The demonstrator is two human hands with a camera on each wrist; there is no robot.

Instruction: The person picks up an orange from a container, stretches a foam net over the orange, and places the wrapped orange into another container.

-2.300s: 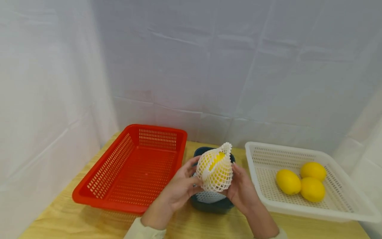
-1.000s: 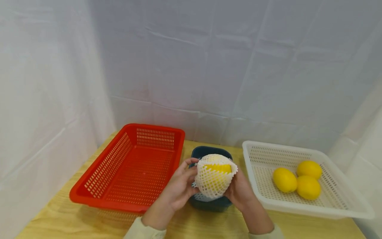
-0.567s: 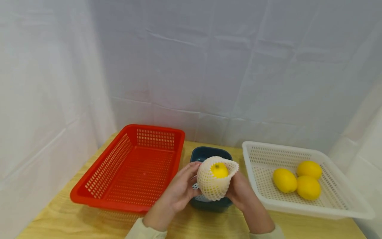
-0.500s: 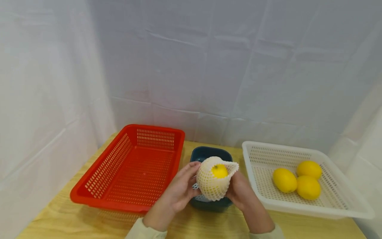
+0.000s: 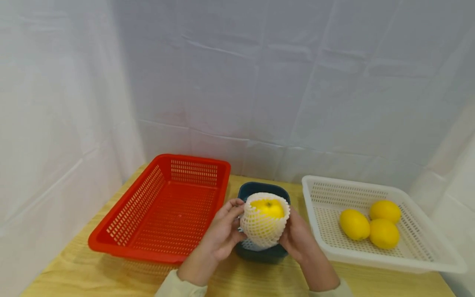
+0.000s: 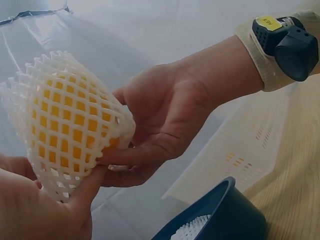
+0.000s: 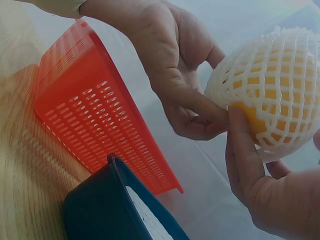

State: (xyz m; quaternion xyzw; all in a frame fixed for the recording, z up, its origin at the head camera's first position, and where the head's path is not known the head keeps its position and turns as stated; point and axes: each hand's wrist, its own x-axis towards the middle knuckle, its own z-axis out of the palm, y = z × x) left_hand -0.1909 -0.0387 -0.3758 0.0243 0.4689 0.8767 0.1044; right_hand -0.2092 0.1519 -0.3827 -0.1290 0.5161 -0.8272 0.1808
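A yellow lemon (image 5: 271, 208) sits inside a white foam fruit net (image 5: 259, 227), its stem end showing through the net's open top. My left hand (image 5: 223, 231) holds the netted lemon from the left, with the thumb low on the net. From the right, my right hand (image 5: 298, 235) grips the other side, its far fingers hidden behind the net in the head view. In the right wrist view, a bare patch of the lemon (image 7: 250, 116) shows near the fingertips of both hands. Beneath them stands a dark blue bin (image 5: 262, 256) with white foam nets (image 6: 192, 228) inside.
To the left stands a red slotted basket (image 5: 178, 206) with nothing in it. On the right, a white basket (image 5: 334, 251) holds three lemons (image 5: 384, 233). All stand on a wooden table (image 5: 122, 280) before a pale sheet wall (image 5: 237, 82).
The net's mouth, gathered to a point at first, now gapes wider and shows more of the lemon's top. The lemon has been turned in both hands, stem end up toward the head camera.
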